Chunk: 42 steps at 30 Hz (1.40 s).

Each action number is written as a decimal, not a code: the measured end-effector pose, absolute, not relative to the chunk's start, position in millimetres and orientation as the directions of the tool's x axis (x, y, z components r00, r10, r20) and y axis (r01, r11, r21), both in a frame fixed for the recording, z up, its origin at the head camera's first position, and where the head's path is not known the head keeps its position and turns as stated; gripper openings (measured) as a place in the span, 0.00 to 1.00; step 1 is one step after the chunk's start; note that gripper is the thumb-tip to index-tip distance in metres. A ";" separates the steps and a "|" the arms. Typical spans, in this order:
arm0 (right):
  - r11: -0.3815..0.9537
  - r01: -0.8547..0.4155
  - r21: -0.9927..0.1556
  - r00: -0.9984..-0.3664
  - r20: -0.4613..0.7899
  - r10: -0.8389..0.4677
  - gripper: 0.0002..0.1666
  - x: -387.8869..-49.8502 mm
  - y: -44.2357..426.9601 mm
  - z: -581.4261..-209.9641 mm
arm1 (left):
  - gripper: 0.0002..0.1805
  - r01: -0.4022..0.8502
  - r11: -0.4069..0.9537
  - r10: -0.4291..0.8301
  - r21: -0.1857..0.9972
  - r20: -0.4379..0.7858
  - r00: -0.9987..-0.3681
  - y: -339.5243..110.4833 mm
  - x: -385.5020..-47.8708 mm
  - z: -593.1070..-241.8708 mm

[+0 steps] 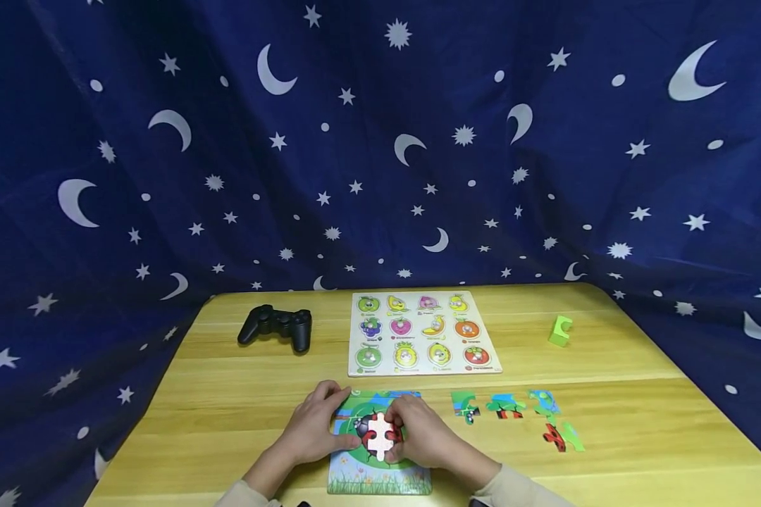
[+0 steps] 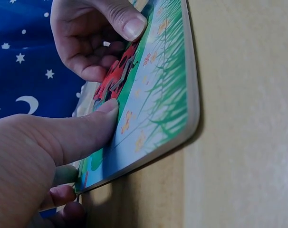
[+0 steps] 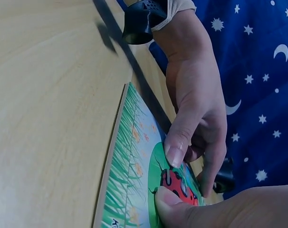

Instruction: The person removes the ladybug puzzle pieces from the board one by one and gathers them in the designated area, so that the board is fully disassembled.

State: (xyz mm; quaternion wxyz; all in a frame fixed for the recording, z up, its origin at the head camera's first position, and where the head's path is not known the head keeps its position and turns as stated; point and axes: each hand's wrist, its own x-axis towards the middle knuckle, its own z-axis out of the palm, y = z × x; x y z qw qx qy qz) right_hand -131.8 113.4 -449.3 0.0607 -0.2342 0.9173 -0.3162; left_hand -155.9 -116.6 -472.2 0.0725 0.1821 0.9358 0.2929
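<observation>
A ladybug jigsaw board point(image 1: 380, 486) lies on the table before me. A pale, cross-shaped gap point(image 1: 380, 443) shows in the middle of its red and black ladybug. My left hand point(image 1: 317, 426) grips the board's left side; in the left wrist view its thumb point(image 2: 94, 130) presses on top while the other fingers curl at the edge. Over the right half of the ladybug, my right hand point(image 1: 421, 433) has thumb and bent fingers around a red puzzle piece point(image 1: 396, 435), which they partly hide. Several loose puzzle pieces point(image 1: 509, 405) lie to the right.
Behind the board lies a fruit peg puzzle point(image 1: 418, 341). A black game controller point(image 1: 279, 325) is at the back left, and a green notched block point(image 1: 560, 331) at the back right. A dark blue star-and-moon curtain point(image 1: 368, 141) hangs behind the wooden table point(image 1: 228, 401).
</observation>
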 end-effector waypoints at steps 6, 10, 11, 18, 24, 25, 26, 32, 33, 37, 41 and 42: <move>0.661 -0.386 -0.644 -0.881 0.045 -0.471 0.27 -132.1 116.5 -453.7 | 0.49 0.297 0.762 0.384 0.576 -0.032 -0.923 -115.0 -155.7 -473.6; 0.643 -0.396 -0.656 -0.878 0.066 -0.474 0.28 -131.8 117.8 -455.5 | 0.49 0.296 0.759 0.383 0.579 -0.029 -0.923 -115.4 -155.3 -473.5; 0.639 -0.401 -0.657 -0.877 0.072 -0.476 0.29 -131.7 118.2 -455.7 | 0.49 0.297 0.758 0.384 0.580 -0.029 -0.923 -115.5 -155.2 -473.4; 0.591 -0.424 -0.686 -0.868 0.121 -0.482 0.29 -129.9 120.1 -458.1 | 0.49 0.299 0.757 0.387 0.581 -0.030 -0.922 -115.6 -155.1 -472.1; 0.560 -0.388 -0.732 -0.871 0.093 -0.482 0.28 -127.4 120.9 -462.7 | 0.49 0.299 0.758 0.386 0.579 -0.029 -0.922 -115.8 -154.7 -469.8; 0.556 -0.384 -0.737 -0.871 0.088 -0.484 0.28 -126.9 120.8 -463.3 | 0.49 0.299 0.759 0.385 0.579 -0.029 -0.922 -115.9 -154.6 -469.5; 0.552 -0.380 -0.743 -0.870 0.084 -0.486 0.28 -126.5 120.7 -463.7 | 0.49 0.299 0.760 0.386 0.578 -0.030 -0.922 -116.0 -154.7 -469.5; 0.520 -0.386 -0.762 -0.864 0.101 -0.494 0.27 -125.2 119.5 -464.6 | 0.49 0.293 0.760 0.382 0.580 -0.033 -0.924 -116.7 -155.6 -470.3; 0.516 -0.388 -0.764 -0.863 0.104 -0.495 0.26 -125.2 119.3 -464.8 | 0.49 0.292 0.760 0.381 0.581 -0.033 -0.924 -116.9 -155.7 -470.4; 0.510 -0.394 -0.765 -0.861 0.113 -0.495 0.25 -125.2 119.2 -465.8 | 0.49 0.291 0.761 0.379 0.580 -0.033 -0.925 -117.0 -155.8 -470.8; 0.512 -0.389 -0.766 -0.865 0.112 -0.489 0.24 -124.9 119.6 -466.7 | 0.49 0.288 0.758 0.378 0.585 -0.035 -0.925 -116.7 -155.4 -470.5; 0.513 -0.388 -0.766 -0.866 0.112 -0.487 0.24 -124.8 119.7 -466.8 | 0.49 0.286 0.757 0.378 0.587 -0.036 -0.925 -116.6 -155.2 -470.4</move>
